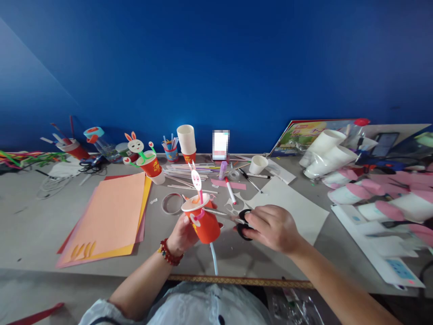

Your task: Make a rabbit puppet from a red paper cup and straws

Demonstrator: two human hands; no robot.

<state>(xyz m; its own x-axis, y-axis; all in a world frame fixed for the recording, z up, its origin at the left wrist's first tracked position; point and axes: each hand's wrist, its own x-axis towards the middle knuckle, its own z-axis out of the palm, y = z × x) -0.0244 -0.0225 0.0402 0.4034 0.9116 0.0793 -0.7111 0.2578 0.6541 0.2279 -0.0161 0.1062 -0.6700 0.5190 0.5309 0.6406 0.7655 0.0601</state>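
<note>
My left hand (181, 234) is closed around a red paper cup (208, 228), holding it tilted above the table's front. A white paper rabbit head (196, 179) on a pink stem rises from the cup's opening, and a pale blue straw (214, 258) sticks out below its base. My right hand (270, 228) grips scissors (244, 225) by their black handles. Their blades point left and reach the cup's rim near the pink stem; whether they touch it I cannot tell. A roll of clear tape (172, 204) lies just left of the cup.
Coloured paper sheets (111, 212) are stacked at left, near a finished-looking rabbit cup (151, 167). Straws, a red marker (230, 190) and a glue stick (223, 170) lie behind my hands. White paper (292, 205), a power strip (375, 243) and several cups stand or lie at right.
</note>
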